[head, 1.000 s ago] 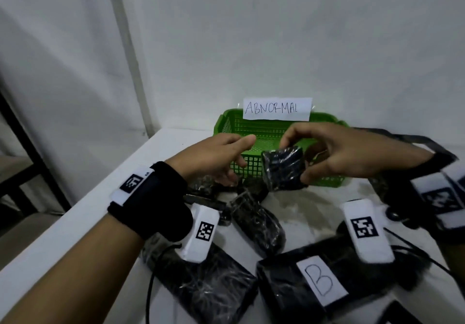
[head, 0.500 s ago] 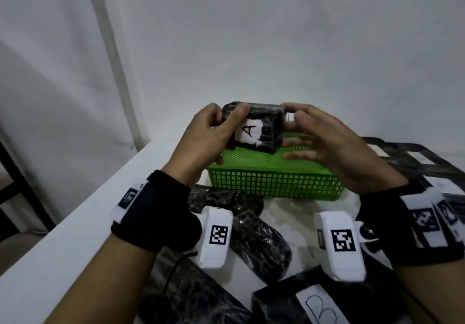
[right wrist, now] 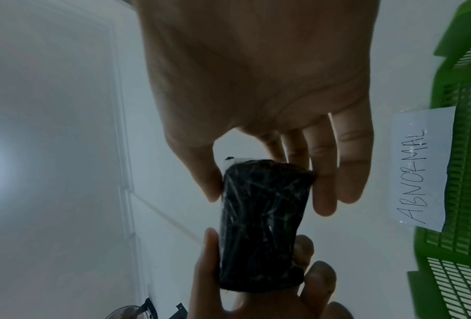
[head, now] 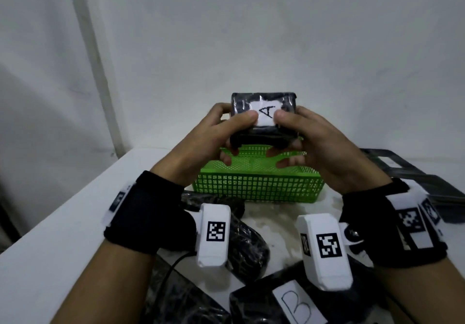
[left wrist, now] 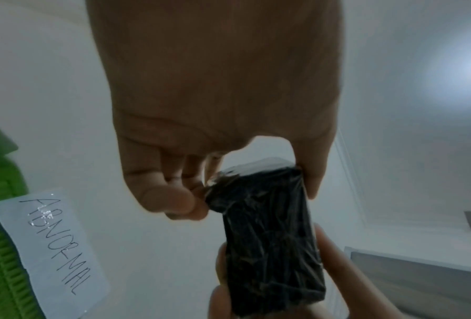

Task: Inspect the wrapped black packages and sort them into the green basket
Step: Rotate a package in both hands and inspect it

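A small black wrapped package (head: 264, 107) with a white label marked "A" is held up above the green basket (head: 256, 185). My left hand (head: 226, 132) grips its left end, thumb on the front face. My right hand (head: 297, 134) grips its right end the same way. From the left wrist camera the package (left wrist: 270, 237) shows its crinkled black wrap, pinched between thumb and fingers. The right wrist camera shows the package (right wrist: 261, 226) held likewise. The basket (right wrist: 463, 172) carries a paper label reading "ABNORMAL" (right wrist: 420, 172).
Several more black wrapped packages lie on the white table (head: 63, 248) in front of the basket, one (head: 284, 303) labelled "B" at the near edge, another (head: 241, 243) under my left wrist. Dark flat items (head: 412, 180) sit at the right. A white wall stands behind.
The package has been raised from in front of the basket and turned so its "A" label faces me. My left hand joined the right in holding it.
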### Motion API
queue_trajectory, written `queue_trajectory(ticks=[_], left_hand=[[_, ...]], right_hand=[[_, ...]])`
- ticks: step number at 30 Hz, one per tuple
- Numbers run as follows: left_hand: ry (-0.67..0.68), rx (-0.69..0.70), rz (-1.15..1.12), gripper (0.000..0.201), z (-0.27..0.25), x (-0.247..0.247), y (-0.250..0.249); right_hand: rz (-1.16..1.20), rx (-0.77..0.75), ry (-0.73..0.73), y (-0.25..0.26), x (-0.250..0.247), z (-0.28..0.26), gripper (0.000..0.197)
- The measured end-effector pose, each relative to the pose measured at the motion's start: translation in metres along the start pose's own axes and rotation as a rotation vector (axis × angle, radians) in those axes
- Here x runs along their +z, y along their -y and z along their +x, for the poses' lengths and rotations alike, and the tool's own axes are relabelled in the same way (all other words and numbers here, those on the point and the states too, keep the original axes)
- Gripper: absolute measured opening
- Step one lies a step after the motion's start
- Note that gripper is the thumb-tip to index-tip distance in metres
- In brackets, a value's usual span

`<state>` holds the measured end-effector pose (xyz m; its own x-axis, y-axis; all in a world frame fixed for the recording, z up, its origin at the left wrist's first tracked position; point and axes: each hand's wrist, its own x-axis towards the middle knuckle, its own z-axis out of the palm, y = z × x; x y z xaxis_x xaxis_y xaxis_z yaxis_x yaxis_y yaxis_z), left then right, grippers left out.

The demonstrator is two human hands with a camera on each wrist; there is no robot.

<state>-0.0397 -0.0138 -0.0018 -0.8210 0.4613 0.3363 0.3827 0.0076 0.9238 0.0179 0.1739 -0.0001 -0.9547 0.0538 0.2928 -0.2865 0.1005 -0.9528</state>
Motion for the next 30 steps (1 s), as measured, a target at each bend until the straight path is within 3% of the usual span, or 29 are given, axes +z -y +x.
queue_trajectory(ticks=[9, 14, 18, 22, 25, 28, 30], left_hand=[[0.000, 0.102, 0.003, 0.043, 0.002, 0.007, 0.012], [-0.004, 0.098, 0.074, 0.044, 0.001, 0.001, 0.013], [0.068, 0.014, 0.080, 0.057, -0.002, -0.005, 0.011], [0.034, -0.016, -0.083, 0.041, -0.001, -0.004, 0.008], [0.040, 0.091, 0.028, 0.046, 0.001, -0.002, 0.012], [0.067, 0.154, 0.106, 0.051, 0.000, 0.003, 0.014], [0.033, 0.157, 0.097, 0.048, 0.001, 0.007, 0.016]], right_hand=[[-0.073, -0.083, -0.169, -0.010, 0.003, 0.002, 0.036], [-0.063, -0.062, -0.145, -0.015, 0.003, 0.004, 0.046], [-0.041, -0.090, -0.095, -0.014, 0.001, 0.002, 0.047], [-0.066, -0.118, -0.032, -0.011, -0.001, -0.002, 0.064], [0.007, -0.027, -0.010, -0.006, 0.000, -0.004, 0.054], [0.042, 0.003, -0.089, -0.010, 0.000, 0.001, 0.031], [0.043, -0.005, -0.125, -0.014, -0.001, 0.004, 0.026]])
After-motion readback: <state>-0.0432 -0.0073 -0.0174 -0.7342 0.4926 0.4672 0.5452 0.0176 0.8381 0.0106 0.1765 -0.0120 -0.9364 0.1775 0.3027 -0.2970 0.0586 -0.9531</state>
